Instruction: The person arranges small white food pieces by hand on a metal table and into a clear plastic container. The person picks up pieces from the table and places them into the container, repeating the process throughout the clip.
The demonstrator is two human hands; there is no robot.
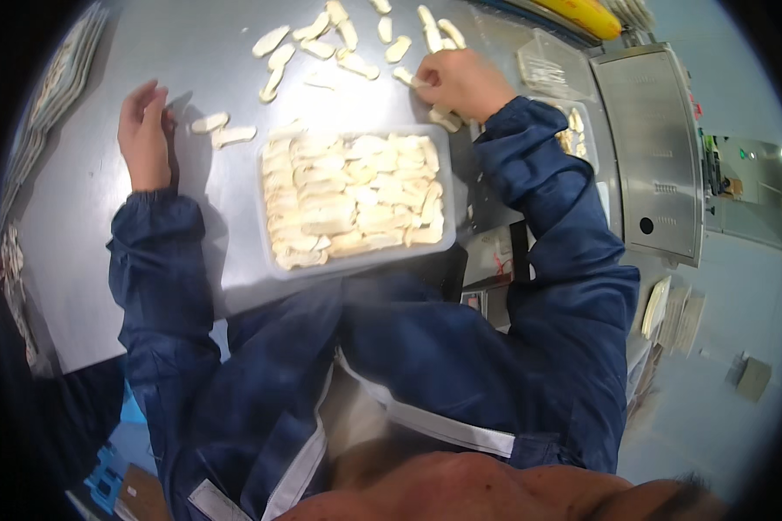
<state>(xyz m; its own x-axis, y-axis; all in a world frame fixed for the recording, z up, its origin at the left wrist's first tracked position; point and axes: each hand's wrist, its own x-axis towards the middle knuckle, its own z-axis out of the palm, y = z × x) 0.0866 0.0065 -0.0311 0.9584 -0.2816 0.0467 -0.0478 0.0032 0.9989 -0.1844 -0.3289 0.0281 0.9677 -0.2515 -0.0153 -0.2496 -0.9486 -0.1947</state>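
Observation:
Pale elongated slices, which look like mushroom (358, 64), lie scattered over the far part of the steel table (234, 215). Directly before me is a translucent plastic tray (451, 195), filled with tight rows of the same slices (326, 195). Beyond the tray's far right corner, my right hand (459, 84) is low over the table with curled fingers. Its fingertips meet the end of one slice (403, 76); whether they grip it is unclear. My left hand (144, 133) is at the left, fingers slightly apart and holding nothing visible. Two slices (225, 130) lie to its right.
Stacked trays (65, 71) line the left edge. A clear plastic container (550, 68) and another tray of pieces (577, 130) are beyond my right arm. A stainless steel cabinet (651, 156) stands at the right. A yellow roll (580, 18) lies at the top right.

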